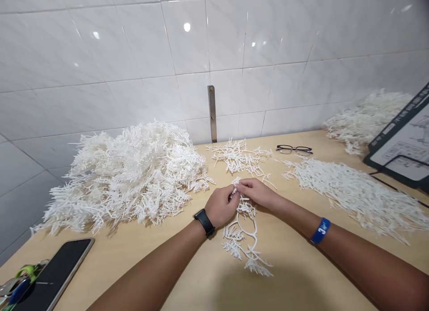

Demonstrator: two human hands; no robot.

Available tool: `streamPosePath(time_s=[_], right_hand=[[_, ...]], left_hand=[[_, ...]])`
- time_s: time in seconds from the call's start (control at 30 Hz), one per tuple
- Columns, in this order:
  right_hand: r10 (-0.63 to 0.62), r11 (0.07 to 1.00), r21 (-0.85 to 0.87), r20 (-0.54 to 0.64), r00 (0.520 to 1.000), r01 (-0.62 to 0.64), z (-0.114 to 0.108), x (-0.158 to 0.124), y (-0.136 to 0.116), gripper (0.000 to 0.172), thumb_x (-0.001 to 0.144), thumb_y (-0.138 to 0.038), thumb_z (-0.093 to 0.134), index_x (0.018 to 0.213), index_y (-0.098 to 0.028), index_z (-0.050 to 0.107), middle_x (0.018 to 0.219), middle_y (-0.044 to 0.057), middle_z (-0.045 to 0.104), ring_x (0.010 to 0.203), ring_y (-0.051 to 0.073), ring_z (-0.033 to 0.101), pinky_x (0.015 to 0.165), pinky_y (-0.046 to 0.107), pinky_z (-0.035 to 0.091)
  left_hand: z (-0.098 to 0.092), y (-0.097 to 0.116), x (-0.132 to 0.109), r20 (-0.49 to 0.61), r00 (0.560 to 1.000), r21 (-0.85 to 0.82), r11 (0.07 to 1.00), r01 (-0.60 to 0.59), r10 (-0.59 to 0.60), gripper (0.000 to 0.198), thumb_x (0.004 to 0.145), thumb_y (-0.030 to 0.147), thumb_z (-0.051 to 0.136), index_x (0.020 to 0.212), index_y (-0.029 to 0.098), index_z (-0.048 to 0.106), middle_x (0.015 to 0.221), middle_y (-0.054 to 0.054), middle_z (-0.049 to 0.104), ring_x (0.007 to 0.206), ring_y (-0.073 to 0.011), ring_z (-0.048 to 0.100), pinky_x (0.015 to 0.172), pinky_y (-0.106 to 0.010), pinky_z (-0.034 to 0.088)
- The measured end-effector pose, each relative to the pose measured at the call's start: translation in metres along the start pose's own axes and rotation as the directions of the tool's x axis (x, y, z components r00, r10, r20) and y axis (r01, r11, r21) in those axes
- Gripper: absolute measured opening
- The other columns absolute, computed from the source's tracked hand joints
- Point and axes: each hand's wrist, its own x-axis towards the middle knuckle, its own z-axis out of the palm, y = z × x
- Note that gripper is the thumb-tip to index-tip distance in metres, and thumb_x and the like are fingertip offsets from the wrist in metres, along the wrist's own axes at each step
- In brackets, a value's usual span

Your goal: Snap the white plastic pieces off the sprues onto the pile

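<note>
My left hand [221, 207], below a black wrist strap, is closed around part of a white branched plastic piece [250, 234]. Meeting it at the fingertips, my right hand [256, 192] pinches the same piece from the right. Loops and twiggy ends of the piece hang toward me over the wooden table. Exactly where the fingers grip is partly hidden. Just beyond my hands lies a small scatter of similar white branched pieces [239, 157].
A tall heap of white branched pieces [134, 172] stands at left, a flatter pile [345, 190] at right, another heap [365, 116] behind it. Glasses [294, 149], a phone [55, 275], keys [20, 284] and a dark-framed board [405, 141] are around. A tiled wall [187, 47] closes the back.
</note>
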Motion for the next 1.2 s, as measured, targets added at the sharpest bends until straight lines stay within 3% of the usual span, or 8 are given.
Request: streamPosePath(time_s=[0.37, 0.63, 0.87, 1.2], right_hand=[[-0.052, 0.997, 0.07, 0.103, 0.993, 0.045, -0.006, 0.001, 0.007, 0.048, 0.08, -0.06, 0.058, 0.06, -0.018, 0.048, 0.047, -0.008, 0.031, 0.044, 0.007, 0.025, 0.043, 0.023, 0.018], [-0.131, 0.99, -0.03, 0.138, 0.982, 0.137, -0.01, 0.0, 0.002, 0.055, 0.081, -0.067, 0.053, 0.056, -0.019, 0.042, 0.049, -0.007, 0.034, 0.046, 0.007, 0.027, 0.046, 0.024, 0.022], [-0.181, 0.97, -0.152, 0.073, 0.981, 0.19, -0.015, 0.002, 0.004, 0.048, 0.083, -0.06, 0.054, 0.063, -0.017, 0.05, 0.053, -0.006, 0.036, 0.051, 0.009, 0.032, 0.051, 0.025, 0.026], [-0.146, 0.968, -0.181, 0.15, 0.978, 0.173, -0.016, 0.001, 0.001, 0.044, 0.082, -0.054, 0.058, 0.064, -0.017, 0.046, 0.058, -0.005, 0.039, 0.055, 0.009, 0.035, 0.053, 0.024, 0.029]], left_hand=[[-0.001, -0.001, -0.001, 0.091, 0.987, -0.024, 0.992, -0.127, 0.129, 0.028, 0.093, 0.031, 0.038, 0.082, 0.016, 0.058, 0.072, -0.003, 0.06, 0.065, -0.014, 0.047, 0.063, -0.025, 0.033], [0.0, 0.0, -0.001, 0.078, 0.989, 0.009, 0.991, -0.13, 0.129, 0.029, 0.093, 0.031, 0.038, 0.07, 0.017, 0.046, 0.064, 0.0, 0.051, 0.061, -0.0126, 0.042, 0.06, -0.026, 0.03], [-0.001, -0.001, -0.001, 0.072, 0.993, -0.018, 0.996, -0.089, 0.09, 0.033, 0.094, 0.037, 0.037, 0.067, 0.018, 0.038, 0.061, 0.002, 0.044, 0.059, -0.0115, 0.038, 0.058, -0.026, 0.027], [0.003, -0.015, 0.004, -0.009, 0.993, -0.218, 0.969, 0.113, -0.117, 0.037, 0.091, 0.044, 0.042, 0.066, 0.018, 0.035, 0.062, 0.004, 0.035, 0.061, -0.0106, 0.033, 0.058, -0.025, 0.025]])
